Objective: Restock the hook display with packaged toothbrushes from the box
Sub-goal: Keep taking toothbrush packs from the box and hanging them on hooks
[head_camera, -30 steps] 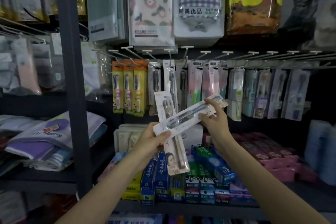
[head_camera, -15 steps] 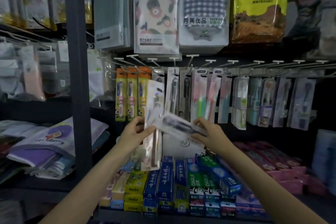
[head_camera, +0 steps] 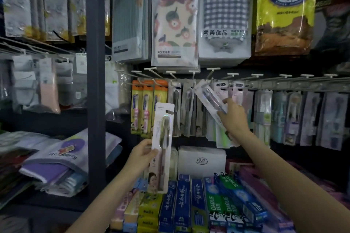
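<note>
My left hand point(head_camera: 142, 154) grips a white packaged toothbrush point(head_camera: 162, 138) by its left edge and holds it upright in front of the orange packs. My right hand point(head_camera: 233, 117) pinches a second packaged toothbrush point(head_camera: 209, 96), tilted with its top end raised to the left, close to a hook point(head_camera: 209, 76) in the middle of the hook row. Hanging toothbrush packs point(head_camera: 186, 109) fill the hooks behind both hands. The box is out of view.
A dark shelf upright point(head_camera: 95, 81) stands left of the hooks. Towel packs point(head_camera: 175, 22) hang just above the hook row. Toothpaste boxes point(head_camera: 217, 206) and a white box point(head_camera: 202, 159) sit on the shelf below. Folded cloths point(head_camera: 62, 159) lie on the left shelf.
The two packs were held together crossed; now they are apart. My right hand has carried one pack up and right to the hooks. My left hand keeps the other pack upright.
</note>
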`<state>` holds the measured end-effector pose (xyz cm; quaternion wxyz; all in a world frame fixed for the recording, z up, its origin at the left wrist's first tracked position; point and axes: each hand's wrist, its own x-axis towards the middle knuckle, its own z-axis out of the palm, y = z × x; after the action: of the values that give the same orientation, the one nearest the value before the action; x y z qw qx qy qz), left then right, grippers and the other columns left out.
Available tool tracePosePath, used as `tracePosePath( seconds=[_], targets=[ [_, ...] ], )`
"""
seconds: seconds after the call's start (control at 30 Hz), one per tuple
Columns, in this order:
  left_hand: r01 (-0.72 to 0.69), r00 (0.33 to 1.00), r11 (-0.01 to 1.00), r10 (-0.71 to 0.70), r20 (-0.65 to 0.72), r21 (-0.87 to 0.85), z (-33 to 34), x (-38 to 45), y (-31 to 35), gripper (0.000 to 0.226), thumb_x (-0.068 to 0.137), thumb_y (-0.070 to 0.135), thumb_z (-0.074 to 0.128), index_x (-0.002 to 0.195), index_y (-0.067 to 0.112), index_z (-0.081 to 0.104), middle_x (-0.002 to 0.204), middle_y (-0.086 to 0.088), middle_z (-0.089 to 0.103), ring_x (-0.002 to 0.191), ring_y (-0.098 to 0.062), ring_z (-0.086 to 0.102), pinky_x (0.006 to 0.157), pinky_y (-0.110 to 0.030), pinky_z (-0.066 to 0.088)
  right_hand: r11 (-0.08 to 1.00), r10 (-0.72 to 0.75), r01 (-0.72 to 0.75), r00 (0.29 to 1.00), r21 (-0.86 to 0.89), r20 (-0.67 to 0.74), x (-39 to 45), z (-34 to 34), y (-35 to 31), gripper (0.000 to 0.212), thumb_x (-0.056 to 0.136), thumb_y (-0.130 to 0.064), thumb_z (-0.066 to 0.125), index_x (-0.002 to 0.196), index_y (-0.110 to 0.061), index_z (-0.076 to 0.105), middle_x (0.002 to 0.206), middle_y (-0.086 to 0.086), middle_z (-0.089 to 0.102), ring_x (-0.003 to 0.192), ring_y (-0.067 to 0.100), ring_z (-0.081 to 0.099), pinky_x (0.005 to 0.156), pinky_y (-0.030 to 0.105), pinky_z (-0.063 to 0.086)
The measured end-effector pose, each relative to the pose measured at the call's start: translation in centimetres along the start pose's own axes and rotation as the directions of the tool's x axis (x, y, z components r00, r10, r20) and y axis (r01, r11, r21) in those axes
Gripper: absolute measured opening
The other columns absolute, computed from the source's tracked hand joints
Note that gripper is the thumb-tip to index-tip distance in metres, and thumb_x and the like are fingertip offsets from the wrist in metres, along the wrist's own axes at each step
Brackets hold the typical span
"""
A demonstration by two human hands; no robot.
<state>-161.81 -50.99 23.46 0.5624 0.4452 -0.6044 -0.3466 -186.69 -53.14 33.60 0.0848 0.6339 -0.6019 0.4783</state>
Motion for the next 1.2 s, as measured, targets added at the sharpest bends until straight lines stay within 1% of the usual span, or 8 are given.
tracePosePath(
  seconds=[0.17, 0.3, 0.4, 0.6, 0.83, 1.0, 1.1, 1.2],
  targets=[
    [-0.002, 1.0, 0.999, 0.002, -0.019, -0.032, 1.3, 1.0, 1.1, 0.016, 0.089, 0.0, 0.054, 0.091, 0.016, 0.058, 0.083, -0.003, 0.063, 0.076, -0.018, 0.058, 0.067, -0.03, 0.047, 0.982, 0.084, -0.084, 0.996, 0.169, 0.01, -0.2, 1.9, -0.2, 0.028, 0.094, -0.008, 0.05, 0.12, 0.001, 0.048, 0.103, 0.017, 0.061, 0.079, 0.021, 0.05, 0.062, 0.026, 0.037],
    [-0.035, 0.999, 0.999, 0.035, 0.033, 0.016, 2.4, 1.8, 2.5, 0.017, 0.091, 0.005, 0.052, 0.105, 0.014, 0.057, 0.09, 0.001, 0.064, 0.081, -0.013, 0.06, 0.069, -0.025, 0.048, 0.991, 0.048, -0.037, 0.995, 0.126, -0.087, 0.0, 2.0, 0.8, 0.029, 0.095, -0.007, 0.048, 0.121, 0.003, 0.045, 0.11, 0.021, 0.057, 0.081, 0.023, 0.049, 0.067, 0.03, 0.038],
    [-0.05, 0.998, 0.998, 0.049, 0.034, 0.03, 3.3, 2.9, 3.3, 0.016, 0.092, 0.007, 0.052, 0.104, 0.017, 0.057, 0.099, -0.003, 0.064, 0.089, -0.015, 0.06, 0.071, -0.024, 0.047, 0.997, 0.028, -0.025, 0.999, 0.077, -0.041, 0.7, 1.7, 1.7, 0.029, 0.095, -0.009, 0.048, 0.121, 0.002, 0.044, 0.11, 0.02, 0.057, 0.082, 0.025, 0.05, 0.068, 0.032, 0.041],
    [0.005, 1.0, 1.0, -0.004, 0.018, -0.012, 6.0, 5.2, 4.8, 0.014, 0.093, 0.009, 0.051, 0.101, 0.02, 0.055, 0.11, -0.007, 0.062, 0.101, -0.021, 0.059, 0.084, -0.035, 0.049, 0.998, 0.062, -0.061, 0.99, -0.009, 0.13, -0.1, 1.0, 3.8, 0.046, 0.091, -0.021, 0.057, 0.129, -0.002, 0.04, 0.128, 0.02, 0.041, 0.117, 0.035, 0.043, 0.102, 0.042, 0.038],
    [0.073, 0.996, 0.988, -0.08, -0.048, -0.135, 8.4, 8.1, 6.6, 0.015, 0.093, 0.006, 0.048, 0.102, 0.015, 0.053, 0.104, -0.006, 0.06, 0.097, -0.025, 0.059, 0.083, -0.04, 0.05, 0.999, 0.037, -0.028, 0.969, -0.039, 0.244, -1.6, -1.9, 6.7, 0.026, 0.092, -0.021, 0.055, 0.114, -0.007, 0.053, 0.118, 0.013, 0.044, 0.105, 0.027, 0.051, 0.092, 0.032, 0.041],
    [0.045, 0.991, 0.999, -0.044, -0.13, 0.004, 8.3, 9.0, 6.1, 0.02, 0.092, 0.006, 0.049, 0.112, 0.009, 0.053, 0.114, -0.013, 0.059, 0.101, -0.026, 0.056, 0.081, -0.035, 0.047, 0.996, 0.078, -0.067, 0.964, -0.052, 0.253, -2.0, -3.2, 9.1, 0.014, 0.091, -0.015, 0.054, 0.104, -0.008, 0.057, 0.12, 0.015, 0.048, 0.115, 0.027, 0.047, 0.089, 0.024, 0.036],
    [0.054, 0.992, 0.994, -0.041, -0.123, 0.099, 7.7, 9.2, 5.9, 0.037, 0.093, 0.009, 0.05, 0.129, 0.009, 0.046, 0.125, -0.013, 0.055, 0.111, -0.028, 0.054, 0.092, -0.04, 0.047, 0.994, 0.103, -0.091, 0.951, -0.055, 0.291, -2.3, -3.1, 10.2, 0.012, 0.091, -0.016, 0.055, 0.102, -0.01, 0.056, 0.124, 0.016, 0.048, 0.11, 0.027, 0.05, 0.084, 0.025, 0.037],
    [0.05, 0.996, 0.991, -0.041, -0.079, 0.122, 7.7, 9.1, 6.2, 0.024, 0.093, 0.008, 0.049, 0.117, 0.011, 0.052, 0.112, -0.006, 0.058, 0.098, -0.021, 0.055, 0.079, -0.031, 0.048, 0.995, 0.098, -0.089, 0.947, -0.044, 0.305, -2.4, -2.6, 10.6, 0.017, 0.091, -0.017, 0.056, 0.103, -0.007, 0.059, 0.117, 0.015, 0.053, 0.104, 0.024, 0.053, 0.084, 0.025, 0.04]
  ],
)
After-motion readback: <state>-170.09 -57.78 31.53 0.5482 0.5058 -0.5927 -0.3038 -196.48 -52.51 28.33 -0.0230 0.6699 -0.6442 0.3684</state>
